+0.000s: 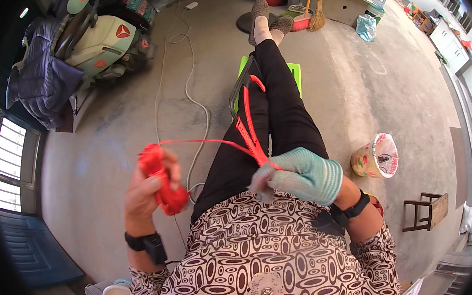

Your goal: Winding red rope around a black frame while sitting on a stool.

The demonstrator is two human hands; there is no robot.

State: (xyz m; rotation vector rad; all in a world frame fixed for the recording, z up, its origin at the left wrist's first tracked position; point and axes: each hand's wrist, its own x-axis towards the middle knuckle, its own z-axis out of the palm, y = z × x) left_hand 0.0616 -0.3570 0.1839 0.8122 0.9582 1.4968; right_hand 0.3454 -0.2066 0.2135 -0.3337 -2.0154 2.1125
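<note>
My bare left hand (153,182) is closed round a bundle of red cord (161,177), held out to the left of my lap. A single red strand runs from the bundle across to my right hand (294,177), which wears a pale green knitted glove. Its fingers pinch the lower end of a red braided strap (252,140) above my thighs. Farther up, the strap divides in two and reaches a dark frame (234,94) with a red curved piece (257,82), resting on my legs. What joins strap and frame is partly hidden.
My crossed legs stretch over a bright green stool or board (295,72). A patterned bin (369,161) and a small wooden stool (429,212) stand at the right. A scooter (103,40) with a quilted cover is at the left; a white cable (198,103) trails across the floor.
</note>
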